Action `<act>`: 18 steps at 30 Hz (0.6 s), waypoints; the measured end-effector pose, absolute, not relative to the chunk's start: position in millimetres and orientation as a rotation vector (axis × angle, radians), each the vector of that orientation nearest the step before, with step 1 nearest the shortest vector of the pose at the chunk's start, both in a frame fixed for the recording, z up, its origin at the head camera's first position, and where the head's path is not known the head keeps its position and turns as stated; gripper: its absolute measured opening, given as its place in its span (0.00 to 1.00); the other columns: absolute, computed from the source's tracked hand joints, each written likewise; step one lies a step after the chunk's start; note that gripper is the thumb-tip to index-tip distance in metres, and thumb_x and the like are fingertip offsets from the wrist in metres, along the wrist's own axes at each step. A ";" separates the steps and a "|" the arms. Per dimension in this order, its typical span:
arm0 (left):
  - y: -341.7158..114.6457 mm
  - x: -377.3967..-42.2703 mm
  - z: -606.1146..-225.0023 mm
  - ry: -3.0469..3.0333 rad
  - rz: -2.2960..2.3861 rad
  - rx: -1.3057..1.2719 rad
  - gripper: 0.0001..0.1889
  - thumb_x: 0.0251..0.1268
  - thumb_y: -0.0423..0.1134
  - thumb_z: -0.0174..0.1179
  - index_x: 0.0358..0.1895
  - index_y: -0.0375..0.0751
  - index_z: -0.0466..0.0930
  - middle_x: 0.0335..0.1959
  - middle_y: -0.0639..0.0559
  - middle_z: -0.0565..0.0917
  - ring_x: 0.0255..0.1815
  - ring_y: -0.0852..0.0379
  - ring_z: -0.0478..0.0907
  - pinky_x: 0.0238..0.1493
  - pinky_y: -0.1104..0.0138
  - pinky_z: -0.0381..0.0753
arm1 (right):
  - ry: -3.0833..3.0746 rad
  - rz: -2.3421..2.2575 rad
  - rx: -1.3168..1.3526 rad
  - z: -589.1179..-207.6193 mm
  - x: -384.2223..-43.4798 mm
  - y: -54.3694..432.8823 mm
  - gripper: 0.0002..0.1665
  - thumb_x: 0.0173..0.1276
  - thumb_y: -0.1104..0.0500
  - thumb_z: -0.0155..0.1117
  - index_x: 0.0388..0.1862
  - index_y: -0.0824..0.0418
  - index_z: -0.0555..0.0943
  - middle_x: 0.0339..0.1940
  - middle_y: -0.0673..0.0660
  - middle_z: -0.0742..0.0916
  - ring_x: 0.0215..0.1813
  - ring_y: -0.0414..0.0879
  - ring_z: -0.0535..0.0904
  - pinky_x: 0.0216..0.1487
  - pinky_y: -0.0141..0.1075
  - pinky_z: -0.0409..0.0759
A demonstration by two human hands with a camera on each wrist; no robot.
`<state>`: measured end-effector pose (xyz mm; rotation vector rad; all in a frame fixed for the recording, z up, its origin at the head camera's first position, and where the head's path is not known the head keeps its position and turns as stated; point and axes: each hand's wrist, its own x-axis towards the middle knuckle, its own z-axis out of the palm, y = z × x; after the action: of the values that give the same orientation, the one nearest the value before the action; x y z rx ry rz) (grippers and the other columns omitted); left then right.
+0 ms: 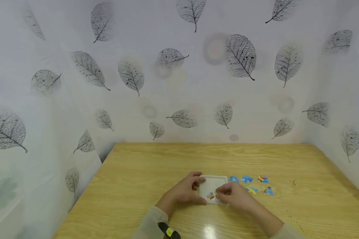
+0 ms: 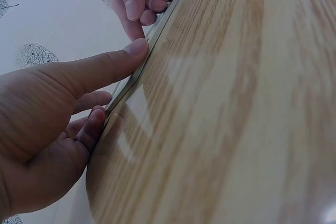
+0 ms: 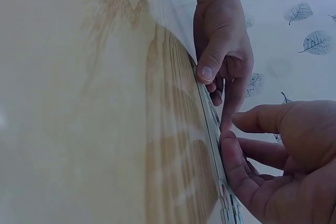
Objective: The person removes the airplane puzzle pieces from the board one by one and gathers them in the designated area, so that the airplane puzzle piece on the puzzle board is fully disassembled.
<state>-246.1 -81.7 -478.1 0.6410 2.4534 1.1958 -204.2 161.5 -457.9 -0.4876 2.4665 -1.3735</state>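
A white square puzzle tray point(image 1: 213, 177) lies on the wooden table. My left hand point(image 1: 186, 189) grips its left side, thumb at the near corner and fingers at the far one. In the left wrist view the left thumb point(image 2: 107, 69) rests along the tray's edge. Colourful jigsaw pieces point(image 1: 210, 195) lie in the near part of the tray. There my right hand point(image 1: 234, 196) pinches a jigsaw piece at the tray's near right, its thumb and index fingertips close together. The right hand point(image 3: 283, 156) mostly hides that piece.
Several loose blue, yellow and red jigsaw pieces point(image 1: 246, 179) lie to the right of the tray, in two rough rows. The wooden table point(image 1: 143, 166) reaches back to a white curtain point(image 1: 179, 93) with a leaf print, which also hangs along both sides.
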 end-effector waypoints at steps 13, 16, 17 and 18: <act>-83.3 -248.1 -479.6 2.459 1.196 0.657 0.41 0.47 0.46 0.80 0.68 0.45 0.74 0.77 0.54 0.59 0.56 0.63 0.70 0.57 0.71 0.75 | 2.551 -1.367 -0.397 -459.1 -201.3 154.8 0.09 0.64 0.61 0.69 0.41 0.61 0.81 0.35 0.54 0.84 0.37 0.45 0.79 0.34 0.32 0.79; -83.7 -248.5 -479.6 2.453 1.198 0.666 0.41 0.47 0.46 0.80 0.68 0.45 0.73 0.77 0.54 0.59 0.56 0.62 0.70 0.58 0.71 0.75 | 2.483 -1.432 -0.380 -459.1 -202.6 156.3 0.07 0.66 0.64 0.67 0.42 0.64 0.80 0.37 0.55 0.84 0.39 0.45 0.82 0.37 0.33 0.83; -83.7 -248.6 -479.4 2.449 1.201 0.667 0.41 0.47 0.46 0.80 0.68 0.45 0.73 0.77 0.53 0.59 0.56 0.62 0.70 0.58 0.70 0.75 | 2.455 -1.455 -0.382 -459.3 -203.4 156.9 0.06 0.67 0.65 0.65 0.42 0.65 0.80 0.37 0.56 0.85 0.39 0.46 0.83 0.38 0.34 0.84; -83.8 -248.8 -479.4 2.449 1.199 0.665 0.41 0.48 0.46 0.80 0.68 0.45 0.73 0.77 0.53 0.59 0.56 0.62 0.70 0.58 0.70 0.75 | 2.426 -1.478 -0.384 -459.2 -204.1 157.2 0.06 0.68 0.66 0.64 0.42 0.66 0.80 0.37 0.57 0.85 0.38 0.46 0.83 0.38 0.34 0.85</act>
<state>-248.8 -83.8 -479.4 0.6648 2.4487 1.1993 -204.1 157.2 -459.2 -0.3844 2.4258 -1.4776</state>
